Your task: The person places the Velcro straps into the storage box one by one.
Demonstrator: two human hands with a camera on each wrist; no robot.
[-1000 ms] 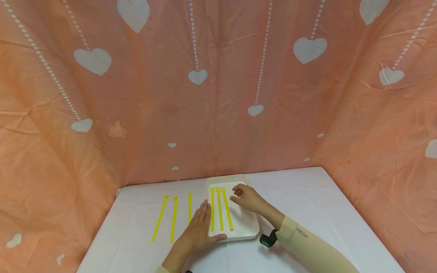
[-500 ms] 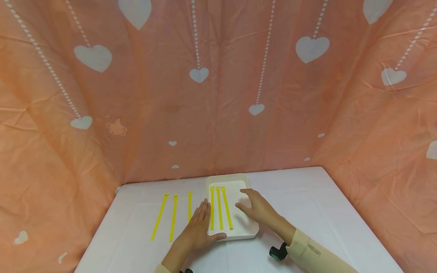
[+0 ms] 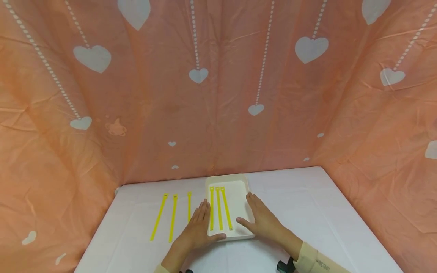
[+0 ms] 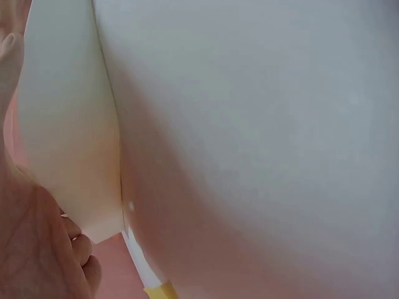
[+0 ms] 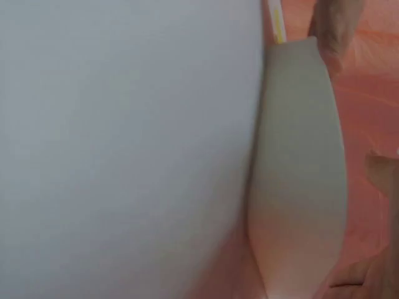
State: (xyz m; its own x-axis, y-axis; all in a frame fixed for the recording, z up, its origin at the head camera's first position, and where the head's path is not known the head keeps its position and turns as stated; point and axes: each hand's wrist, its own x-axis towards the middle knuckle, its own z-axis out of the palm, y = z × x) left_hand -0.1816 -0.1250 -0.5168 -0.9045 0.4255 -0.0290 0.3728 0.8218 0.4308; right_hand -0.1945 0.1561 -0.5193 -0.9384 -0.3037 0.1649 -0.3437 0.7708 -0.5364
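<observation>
A white tray [image 3: 239,204] with low walls lies on the table, and three yellow slotted-head cable ties [image 3: 219,208] rest side by side in its left half. My left hand [image 3: 197,229] lies along the tray's left side, fingers straight and thumb out by the front edge. At the opposite side is my right hand [image 3: 264,220], its fingers straight along the right wall and its thumb pointing over the tray floor. Both wrist views show the tray's outer wall [image 4: 68,124] close up beside the hands. Neither hand holds a cable tie.
Left of the tray, three more yellow cable ties [image 3: 173,218] lie apart on the white table [image 3: 314,212]; my left hand partly hides the nearest one. A peach curtain [image 3: 218,144] with white hearts surrounds the table at the back and sides.
My right hand has moved from above the tray's inside outward and down to its right side, its curled fingers straightening. The left hand and the cable ties have stayed in place.
</observation>
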